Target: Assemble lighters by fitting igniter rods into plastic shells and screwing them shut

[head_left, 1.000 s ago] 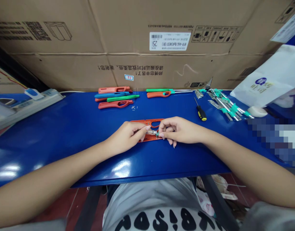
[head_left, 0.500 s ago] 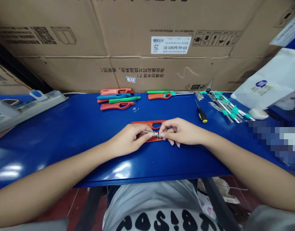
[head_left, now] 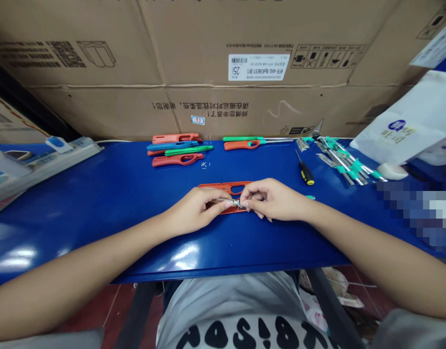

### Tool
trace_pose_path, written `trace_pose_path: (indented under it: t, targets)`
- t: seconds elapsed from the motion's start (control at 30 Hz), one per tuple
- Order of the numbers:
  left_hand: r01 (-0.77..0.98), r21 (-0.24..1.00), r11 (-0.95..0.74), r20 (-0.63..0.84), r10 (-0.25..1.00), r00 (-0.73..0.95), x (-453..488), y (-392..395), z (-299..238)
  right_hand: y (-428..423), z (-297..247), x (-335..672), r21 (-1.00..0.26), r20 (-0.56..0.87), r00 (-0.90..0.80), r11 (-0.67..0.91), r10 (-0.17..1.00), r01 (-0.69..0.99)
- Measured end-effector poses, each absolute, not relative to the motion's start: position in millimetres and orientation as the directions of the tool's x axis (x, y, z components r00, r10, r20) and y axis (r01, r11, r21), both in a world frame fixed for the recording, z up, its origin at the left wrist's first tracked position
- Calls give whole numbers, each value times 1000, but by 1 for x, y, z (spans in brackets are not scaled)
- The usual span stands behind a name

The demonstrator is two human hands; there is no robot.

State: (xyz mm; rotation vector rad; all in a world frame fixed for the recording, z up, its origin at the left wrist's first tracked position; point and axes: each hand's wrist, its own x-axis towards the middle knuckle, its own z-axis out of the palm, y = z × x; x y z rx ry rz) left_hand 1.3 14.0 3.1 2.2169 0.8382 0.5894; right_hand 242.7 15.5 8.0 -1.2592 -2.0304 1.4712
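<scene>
My left hand (head_left: 204, 206) pinches a thin, pale tube-like piece with a small metal end (head_left: 236, 203), most of it covered by my fingers. Thumb and forefinger of my right hand (head_left: 268, 198) close on the other side of that metal end, where fine wire-like bits stick out. Beneath both hands lie two orange lighter shell halves (head_left: 223, 185), the nearer one largely covered by my fingers. A small teal piece (head_left: 310, 197) rests on the table just beyond my right wrist.
Several lighter casings (head_left: 177, 160) lie at the back left, with a green-and-orange lighter (head_left: 241, 145) beside them. To the right are a screwdriver (head_left: 306, 173), metal lighter tubes (head_left: 348, 162) and a white bag (head_left: 397, 121). A power strip (head_left: 73, 152) runs along the left; a cardboard box (head_left: 128, 97) stands behind.
The small teal piece now shows beyond my right wrist; green that showed at my right fingertips is gone. Both hands keep nearly the same place and grip.
</scene>
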Motion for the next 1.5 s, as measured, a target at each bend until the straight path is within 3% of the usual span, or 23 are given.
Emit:
trace_pose_path:
  t: [0.27, 0.47, 0.63, 0.87, 1.1, 1.5]
  targets:
    - [392, 760, -518, 153, 729, 667, 1, 16, 2, 13, 8, 239, -854, -74, -545, 229, 835, 467]
    - [424, 772, -474, 113, 759, 641, 1, 18, 2, 11, 8, 236, -834, -52, -490, 232, 870, 501]
    - [402, 783, -475, 123, 752, 647, 1, 17, 3, 12, 0, 240, -783, 159, -537, 438, 828, 443]
    - [375, 820, -432, 122, 772, 623, 2, 16, 2, 11, -6, 245, -768, 225, -530, 484, 818, 420]
    - [338, 860, -383, 98, 774, 626, 1, 17, -2, 7, -8, 243, -692, 377, -533, 613, 757, 381]
    - [332, 855, -398, 110, 764, 635, 1, 16, -4, 4, -8, 245, -659, 391, -572, 653, 721, 374]
